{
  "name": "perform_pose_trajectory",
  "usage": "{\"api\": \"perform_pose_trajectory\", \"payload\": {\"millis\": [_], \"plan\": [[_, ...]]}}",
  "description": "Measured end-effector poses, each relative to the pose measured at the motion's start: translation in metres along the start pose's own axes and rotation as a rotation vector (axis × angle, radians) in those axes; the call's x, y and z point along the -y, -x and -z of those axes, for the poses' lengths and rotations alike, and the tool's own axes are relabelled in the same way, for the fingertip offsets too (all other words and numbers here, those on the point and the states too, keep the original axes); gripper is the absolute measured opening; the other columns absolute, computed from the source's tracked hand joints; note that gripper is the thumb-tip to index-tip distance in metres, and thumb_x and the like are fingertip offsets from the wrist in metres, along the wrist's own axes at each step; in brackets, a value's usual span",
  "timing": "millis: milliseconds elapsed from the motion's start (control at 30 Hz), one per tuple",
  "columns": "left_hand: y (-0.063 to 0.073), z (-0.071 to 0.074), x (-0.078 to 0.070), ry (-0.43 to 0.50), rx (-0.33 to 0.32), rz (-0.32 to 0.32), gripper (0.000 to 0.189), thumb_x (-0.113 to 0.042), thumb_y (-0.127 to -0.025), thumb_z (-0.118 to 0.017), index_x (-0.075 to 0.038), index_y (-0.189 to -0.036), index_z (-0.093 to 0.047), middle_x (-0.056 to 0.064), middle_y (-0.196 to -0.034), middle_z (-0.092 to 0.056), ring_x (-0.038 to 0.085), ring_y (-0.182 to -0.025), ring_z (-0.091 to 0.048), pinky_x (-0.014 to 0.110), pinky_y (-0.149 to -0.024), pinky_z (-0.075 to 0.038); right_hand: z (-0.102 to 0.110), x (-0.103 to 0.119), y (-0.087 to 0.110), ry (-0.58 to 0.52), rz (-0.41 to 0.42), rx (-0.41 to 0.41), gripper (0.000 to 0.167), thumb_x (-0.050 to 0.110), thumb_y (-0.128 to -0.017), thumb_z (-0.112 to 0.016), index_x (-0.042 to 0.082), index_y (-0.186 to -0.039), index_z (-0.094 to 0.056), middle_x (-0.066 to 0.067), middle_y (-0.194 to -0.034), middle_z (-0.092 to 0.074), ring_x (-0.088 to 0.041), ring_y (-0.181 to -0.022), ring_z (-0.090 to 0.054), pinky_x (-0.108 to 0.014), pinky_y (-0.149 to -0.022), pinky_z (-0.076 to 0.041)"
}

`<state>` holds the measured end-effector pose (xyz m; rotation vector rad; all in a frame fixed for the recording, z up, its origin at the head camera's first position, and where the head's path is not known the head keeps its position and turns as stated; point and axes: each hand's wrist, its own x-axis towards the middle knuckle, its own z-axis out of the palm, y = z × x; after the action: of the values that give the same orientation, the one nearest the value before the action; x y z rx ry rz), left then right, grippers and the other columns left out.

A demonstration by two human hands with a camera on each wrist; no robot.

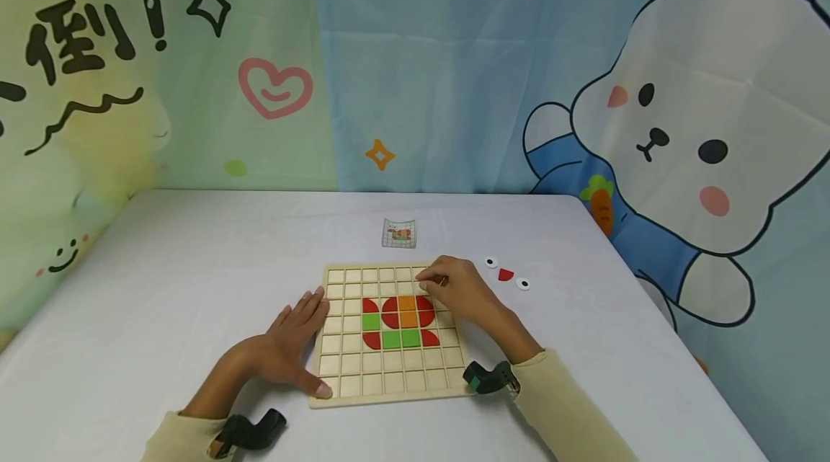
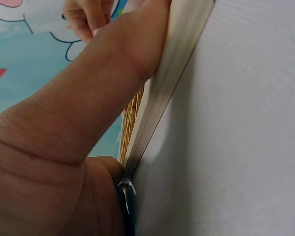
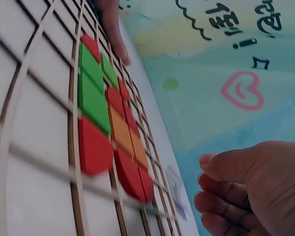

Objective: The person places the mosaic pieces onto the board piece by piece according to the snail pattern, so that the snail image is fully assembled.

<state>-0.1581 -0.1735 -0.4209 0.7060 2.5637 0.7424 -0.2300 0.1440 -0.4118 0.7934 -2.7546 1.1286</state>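
Note:
A pale wooden grid board lies on the table. Red, green and orange tiles fill cells around its middle; an orange tile sits among red rounded pieces, with green tiles below. My left hand rests along the board's left edge, fingers spread, thumb on the lower left corner. In the left wrist view that thumb lies against the board's rim. Over the board's upper right corner hovers my right hand, its thumb and fingers curled together. In the right wrist view nothing shows between the fingertips.
Right of the board lie two white eye pieces, one nearer and one farther, with a red piece between them. A small picture card lies behind the board. A printed cloth hangs beyond the white table.

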Motion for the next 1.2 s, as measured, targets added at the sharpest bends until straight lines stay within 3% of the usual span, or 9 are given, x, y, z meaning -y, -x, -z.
{"api": "perform_pose_trajectory", "payload": {"millis": [600, 967, 1200], "plan": [[0.0, -0.001, 0.001, 0.003, 0.005, 0.009, 0.135, -0.061, -0.063, -0.083, 0.008, -0.152, -0.008, 0.026, -0.159, 0.003, 0.043, -0.145, 0.005, 0.062, -0.111, -0.002, 0.044, -0.052, 0.025, 0.06, -0.01, -0.102, 0.015, 0.001, -0.087, -0.071, 0.002, -0.101, -0.076, -0.003, -0.089, -0.067, -0.015, -0.075, -0.056, -0.03, -0.066, -0.049], [-0.001, -0.004, 0.008, 0.032, -0.002, -0.016, 0.138, -0.066, -0.062, -0.081, 0.007, -0.152, -0.007, 0.025, -0.159, 0.004, 0.041, -0.145, 0.009, 0.062, -0.11, 0.003, 0.06, -0.084, 0.033, 0.075, -0.133, -0.159, 0.018, -0.001, -0.087, -0.071, 0.0, -0.104, -0.075, -0.009, -0.097, -0.069, -0.022, -0.083, -0.061, -0.03, -0.069, -0.05], [0.0, -0.001, 0.002, 0.023, 0.001, -0.011, 0.135, -0.06, -0.064, -0.083, 0.009, -0.152, -0.007, 0.027, -0.158, 0.004, 0.044, -0.144, 0.007, 0.063, -0.11, 0.0, 0.065, -0.094, 0.032, 0.12, -0.24, -0.153, 0.021, 0.0, -0.086, -0.072, 0.0, -0.106, -0.074, -0.016, -0.105, -0.066, -0.033, -0.096, -0.06, -0.047, -0.082, -0.051]]}}
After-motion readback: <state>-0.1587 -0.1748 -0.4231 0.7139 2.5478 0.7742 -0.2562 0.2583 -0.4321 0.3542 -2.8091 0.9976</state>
